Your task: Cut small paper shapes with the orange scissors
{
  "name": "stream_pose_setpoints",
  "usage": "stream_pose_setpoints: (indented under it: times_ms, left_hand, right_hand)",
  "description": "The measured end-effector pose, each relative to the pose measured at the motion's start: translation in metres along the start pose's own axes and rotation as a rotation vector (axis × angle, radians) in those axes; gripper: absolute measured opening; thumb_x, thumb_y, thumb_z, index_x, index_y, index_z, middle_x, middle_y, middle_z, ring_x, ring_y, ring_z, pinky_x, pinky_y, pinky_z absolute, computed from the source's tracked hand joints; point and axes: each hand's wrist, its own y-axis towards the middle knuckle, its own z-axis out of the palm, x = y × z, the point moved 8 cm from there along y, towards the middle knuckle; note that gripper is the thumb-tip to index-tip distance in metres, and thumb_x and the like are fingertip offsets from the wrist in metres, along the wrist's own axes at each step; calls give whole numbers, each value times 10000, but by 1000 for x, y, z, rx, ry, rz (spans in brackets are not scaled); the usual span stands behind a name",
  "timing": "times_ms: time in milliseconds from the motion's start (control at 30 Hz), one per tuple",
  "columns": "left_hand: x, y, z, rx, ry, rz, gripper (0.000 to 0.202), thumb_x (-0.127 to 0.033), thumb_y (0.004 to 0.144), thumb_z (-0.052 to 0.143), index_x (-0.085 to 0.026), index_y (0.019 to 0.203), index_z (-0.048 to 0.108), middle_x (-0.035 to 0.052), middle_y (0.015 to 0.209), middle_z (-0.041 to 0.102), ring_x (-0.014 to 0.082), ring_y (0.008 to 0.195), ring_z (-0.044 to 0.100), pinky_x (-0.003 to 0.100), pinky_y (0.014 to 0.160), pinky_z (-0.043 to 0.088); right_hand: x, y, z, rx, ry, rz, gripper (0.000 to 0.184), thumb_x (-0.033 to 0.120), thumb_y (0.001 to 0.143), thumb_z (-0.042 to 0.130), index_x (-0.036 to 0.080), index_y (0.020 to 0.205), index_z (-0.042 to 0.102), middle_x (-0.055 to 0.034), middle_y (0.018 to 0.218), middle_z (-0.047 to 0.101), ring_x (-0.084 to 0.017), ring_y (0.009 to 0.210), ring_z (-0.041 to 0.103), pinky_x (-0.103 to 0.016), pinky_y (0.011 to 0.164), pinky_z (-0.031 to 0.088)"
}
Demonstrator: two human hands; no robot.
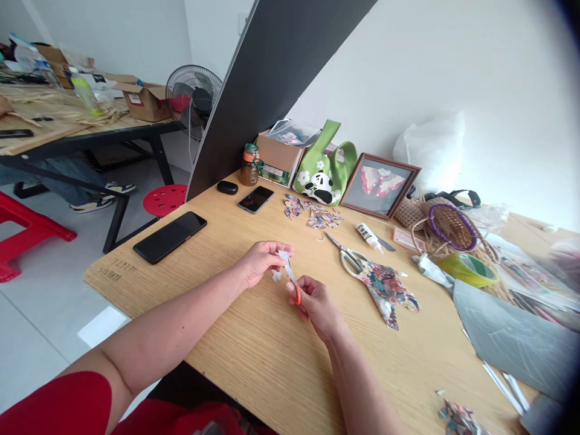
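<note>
My left hand pinches a small whitish scrap, paper or thin cloth, above the middle of the wooden table. My right hand has its fingers closed round the orange handle of small scissors, whose blades point up toward the left hand's fingertips. Right of my hands lie larger scissors with pale handles, beside a floral cloth piece. Several cut floral pieces lie farther back. A white glue bottle rests near the large scissors.
Two phones and a black case lie at the left. A jar, a green panda bag and a framed butterfly stand at the back. Woven baskets and grey sheets crowd the right. Another person's legs show beneath the far table.
</note>
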Motion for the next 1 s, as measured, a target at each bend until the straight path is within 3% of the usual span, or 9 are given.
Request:
stream_pose_setpoints:
  times_ms: [1000]
  left_hand:
    - [4, 1, -1, -19, 1, -24, 361, 7, 572, 657, -107, 907, 725, 104, 946, 697, 102, 648, 570, 221, 594, 410]
  right_hand:
    - [0, -2, 5, 44, 33, 20, 503, 634, 657, 776, 195, 684, 532, 30, 600, 557, -63, 430, 335, -196, 358, 262]
